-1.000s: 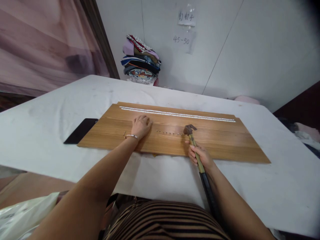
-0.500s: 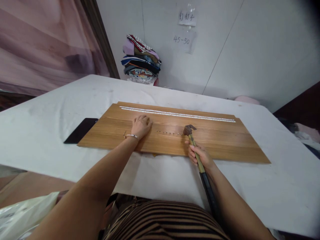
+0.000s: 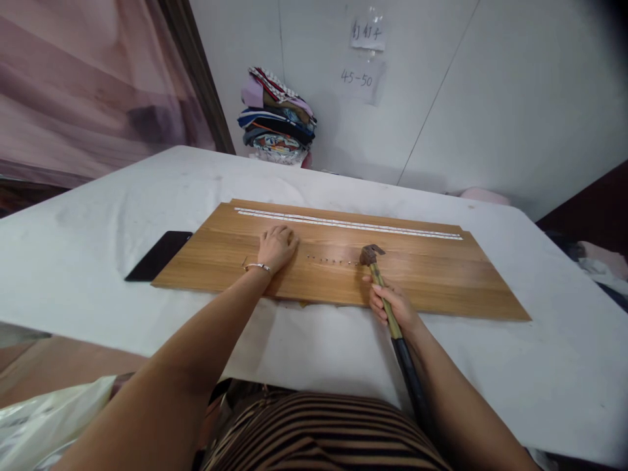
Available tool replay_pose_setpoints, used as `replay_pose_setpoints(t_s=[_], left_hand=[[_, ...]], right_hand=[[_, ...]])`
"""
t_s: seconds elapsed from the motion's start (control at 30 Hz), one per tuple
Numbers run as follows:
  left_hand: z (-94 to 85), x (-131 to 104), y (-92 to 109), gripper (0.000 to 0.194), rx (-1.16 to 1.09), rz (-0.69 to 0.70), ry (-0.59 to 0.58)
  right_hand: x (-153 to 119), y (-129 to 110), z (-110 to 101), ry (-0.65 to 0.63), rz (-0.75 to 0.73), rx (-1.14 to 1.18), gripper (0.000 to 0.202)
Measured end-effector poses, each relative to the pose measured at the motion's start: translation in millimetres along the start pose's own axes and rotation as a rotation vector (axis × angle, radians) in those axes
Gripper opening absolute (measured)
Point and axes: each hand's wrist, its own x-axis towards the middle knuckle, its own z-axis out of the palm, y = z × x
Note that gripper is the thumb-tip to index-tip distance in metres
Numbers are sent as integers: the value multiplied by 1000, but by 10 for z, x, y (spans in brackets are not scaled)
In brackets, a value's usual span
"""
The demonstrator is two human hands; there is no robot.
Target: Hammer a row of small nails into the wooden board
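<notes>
Right hand (image 3: 396, 306) wrapped around the hammer (image 3: 387, 301) handle just below the head, fingers closed on the yellowish upper shaft; dark lower grip trails back along the forearm toward the body. Hammer head (image 3: 371, 254) down on the wooden board (image 3: 432, 281), at the right end of a short row of nails (image 3: 331, 261) set in a line across the board's middle. Nails too small to tell how deep each sits. Left hand (image 3: 277, 247) resting palm-down on the board just left of the nail row, fingers loosely curled, pinching nothing visible; thin bracelet (image 3: 257, 267) on that wrist. Hands well apart, nail row between them. Board lies flat on the tabletop (image 3: 88, 216), long side across the view, near edge close to the tabletop's front edge. Pale strip (image 3: 348, 224) runs along the board's far edge, nearly full length. Black phone (image 3: 159, 256) flat on the tabletop, touching or just beside the board's left end; cannot tell which. White cloth covers the tabletop. Stack of folded fabrics (image 3: 277, 118) at the far side against the white wall, well apart from the board. Two paper notes (image 3: 366, 55) taped on the wall above, lower one reading 45-50. Striped garment (image 3: 324, 435) at the bottom of view, between the forearms. Pale plastic bag (image 3: 44, 418) at bottom left, off the tabletop.
</notes>
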Motion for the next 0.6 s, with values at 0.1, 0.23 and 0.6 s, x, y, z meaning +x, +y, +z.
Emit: replay_pose_setpoints(t_s=[0.1, 0.23, 0.6], left_hand=[[8, 4, -5, 36, 0, -6, 2], [8, 9, -8, 37, 0, -3, 2], [-4, -5, 5, 38, 1, -20, -1]], right_hand=[[2, 1, 0, -4, -10, -2, 42], [2, 3, -1, -4, -27, -1, 42], [-9, -12, 9, -7, -29, -7, 41]])
